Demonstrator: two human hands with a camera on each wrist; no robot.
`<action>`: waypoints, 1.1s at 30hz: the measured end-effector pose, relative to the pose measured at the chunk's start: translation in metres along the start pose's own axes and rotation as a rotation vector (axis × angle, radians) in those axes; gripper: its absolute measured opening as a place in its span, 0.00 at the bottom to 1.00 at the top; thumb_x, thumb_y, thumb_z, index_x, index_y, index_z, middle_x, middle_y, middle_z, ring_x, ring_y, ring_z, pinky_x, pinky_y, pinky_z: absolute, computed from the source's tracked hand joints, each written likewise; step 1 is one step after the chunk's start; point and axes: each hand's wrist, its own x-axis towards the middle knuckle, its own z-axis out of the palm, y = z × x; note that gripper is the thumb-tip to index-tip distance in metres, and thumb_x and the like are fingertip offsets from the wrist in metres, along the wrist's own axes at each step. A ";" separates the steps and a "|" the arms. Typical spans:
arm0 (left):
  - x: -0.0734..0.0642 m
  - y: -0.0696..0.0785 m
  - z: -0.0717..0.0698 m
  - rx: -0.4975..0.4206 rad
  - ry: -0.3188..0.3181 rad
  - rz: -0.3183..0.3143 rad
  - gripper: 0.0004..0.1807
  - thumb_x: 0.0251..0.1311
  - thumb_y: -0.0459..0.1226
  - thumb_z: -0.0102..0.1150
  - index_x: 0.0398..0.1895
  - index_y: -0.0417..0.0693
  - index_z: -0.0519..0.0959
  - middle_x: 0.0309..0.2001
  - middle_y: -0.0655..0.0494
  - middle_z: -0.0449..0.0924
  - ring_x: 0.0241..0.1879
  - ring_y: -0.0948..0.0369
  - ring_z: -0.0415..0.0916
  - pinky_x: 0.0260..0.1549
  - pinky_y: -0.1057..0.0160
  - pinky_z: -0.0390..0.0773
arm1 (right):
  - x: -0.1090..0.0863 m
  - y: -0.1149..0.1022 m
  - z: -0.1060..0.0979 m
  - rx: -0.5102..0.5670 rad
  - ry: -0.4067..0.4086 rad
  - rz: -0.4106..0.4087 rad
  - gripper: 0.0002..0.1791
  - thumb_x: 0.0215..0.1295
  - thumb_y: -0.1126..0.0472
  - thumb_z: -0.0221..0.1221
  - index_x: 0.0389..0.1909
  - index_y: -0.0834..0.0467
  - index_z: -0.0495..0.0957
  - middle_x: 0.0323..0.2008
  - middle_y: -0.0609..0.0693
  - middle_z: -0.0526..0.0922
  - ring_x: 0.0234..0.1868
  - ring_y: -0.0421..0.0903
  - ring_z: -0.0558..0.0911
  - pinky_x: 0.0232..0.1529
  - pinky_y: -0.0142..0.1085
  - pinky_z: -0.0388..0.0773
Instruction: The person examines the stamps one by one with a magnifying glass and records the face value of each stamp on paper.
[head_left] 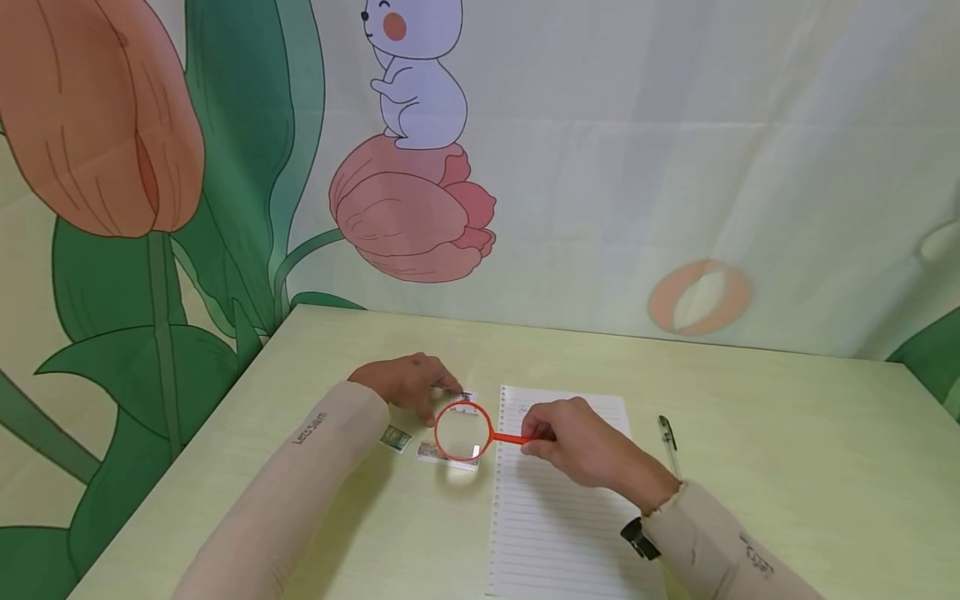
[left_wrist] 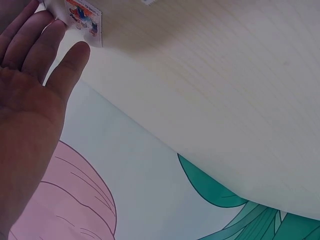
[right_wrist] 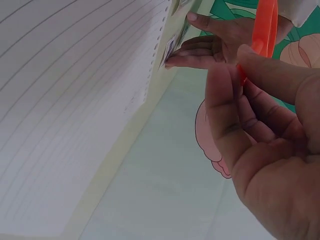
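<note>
My right hand (head_left: 588,446) pinches the red handle of a round magnifying glass (head_left: 462,431) between thumb and fingers. Its lens hangs over the stamps left of the paper. In the right wrist view the red frame (right_wrist: 265,30) rises past the thumb. My left hand (head_left: 408,385) reaches in from the left, fingers extended, fingertips right at a small stamp (head_left: 467,397) by the lens's upper rim. The left wrist view shows that stamp's colourful picture (left_wrist: 86,20) beside the fingertips. A green stamp (head_left: 395,438) lies near the left wrist, and a pale-edged stamp (head_left: 430,452) lies partly behind the lens.
A lined loose-leaf sheet (head_left: 562,533) lies under the right hand, its punched edge toward the stamps. To its right is a pen (head_left: 666,433). Behind the pale wooden table (head_left: 787,433) hangs a curtain (head_left: 585,183) printed with tulips and a white animal.
</note>
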 end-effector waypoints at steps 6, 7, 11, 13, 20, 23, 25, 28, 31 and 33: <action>0.001 0.000 -0.001 0.011 0.000 0.022 0.35 0.48 0.35 0.77 0.62 0.68 0.80 0.62 0.58 0.72 0.61 0.58 0.66 0.54 0.49 0.73 | 0.000 0.000 0.000 0.007 -0.004 0.013 0.05 0.61 0.70 0.66 0.30 0.59 0.81 0.25 0.43 0.81 0.27 0.36 0.75 0.30 0.31 0.74; 0.001 0.000 -0.001 0.010 -0.002 0.028 0.35 0.49 0.35 0.77 0.62 0.68 0.80 0.62 0.58 0.72 0.61 0.58 0.65 0.54 0.48 0.73 | -0.001 0.000 0.000 0.006 -0.006 0.016 0.05 0.61 0.70 0.66 0.30 0.59 0.81 0.25 0.43 0.81 0.27 0.36 0.75 0.30 0.31 0.74; 0.001 0.000 -0.001 0.002 -0.007 0.035 0.34 0.49 0.35 0.76 0.62 0.67 0.80 0.62 0.58 0.73 0.62 0.58 0.65 0.56 0.48 0.72 | -0.001 -0.001 0.000 0.008 -0.010 0.024 0.04 0.61 0.70 0.66 0.31 0.59 0.81 0.26 0.44 0.82 0.27 0.36 0.75 0.30 0.31 0.74; 0.001 0.000 -0.001 -0.003 -0.006 0.029 0.34 0.49 0.35 0.76 0.63 0.67 0.80 0.62 0.58 0.72 0.62 0.58 0.65 0.57 0.48 0.71 | -0.002 -0.001 0.000 0.009 -0.011 0.021 0.04 0.61 0.70 0.66 0.31 0.59 0.81 0.26 0.45 0.82 0.27 0.36 0.75 0.31 0.31 0.74; 0.000 0.000 -0.001 -0.006 -0.008 0.020 0.34 0.49 0.35 0.76 0.63 0.67 0.80 0.61 0.58 0.72 0.62 0.58 0.64 0.56 0.48 0.72 | -0.002 -0.001 0.001 0.011 -0.006 0.011 0.04 0.61 0.70 0.66 0.31 0.59 0.82 0.26 0.46 0.83 0.27 0.36 0.75 0.31 0.31 0.74; 0.000 0.000 -0.001 0.001 -0.007 0.031 0.35 0.49 0.35 0.76 0.62 0.67 0.80 0.61 0.58 0.73 0.61 0.58 0.65 0.55 0.49 0.72 | -0.003 -0.001 0.000 0.015 -0.008 0.014 0.04 0.61 0.70 0.66 0.31 0.59 0.82 0.27 0.47 0.84 0.27 0.36 0.75 0.31 0.31 0.74; 0.001 0.000 -0.001 0.006 -0.008 0.033 0.35 0.49 0.35 0.76 0.63 0.67 0.80 0.60 0.58 0.73 0.60 0.58 0.66 0.55 0.49 0.72 | -0.003 -0.002 0.000 0.016 -0.009 0.012 0.04 0.62 0.70 0.66 0.31 0.59 0.82 0.27 0.47 0.84 0.27 0.36 0.75 0.31 0.31 0.74; 0.001 0.000 0.000 0.011 -0.008 0.033 0.35 0.49 0.35 0.77 0.63 0.67 0.79 0.60 0.59 0.72 0.59 0.58 0.66 0.55 0.50 0.73 | -0.003 -0.002 0.000 0.019 -0.011 0.014 0.04 0.62 0.70 0.66 0.31 0.59 0.82 0.27 0.47 0.84 0.27 0.36 0.76 0.31 0.31 0.74; 0.002 0.001 0.000 0.012 -0.006 0.035 0.35 0.49 0.35 0.77 0.63 0.67 0.79 0.60 0.59 0.73 0.59 0.59 0.66 0.54 0.50 0.73 | -0.004 -0.003 -0.001 0.018 -0.013 0.021 0.03 0.62 0.70 0.66 0.32 0.60 0.82 0.27 0.47 0.84 0.28 0.36 0.76 0.31 0.31 0.74; 0.002 0.000 0.000 0.010 -0.006 0.035 0.35 0.49 0.36 0.77 0.63 0.67 0.80 0.60 0.59 0.72 0.59 0.58 0.66 0.54 0.50 0.73 | -0.004 -0.003 0.000 0.014 -0.014 0.024 0.03 0.62 0.70 0.66 0.32 0.60 0.82 0.27 0.47 0.84 0.28 0.36 0.75 0.31 0.31 0.74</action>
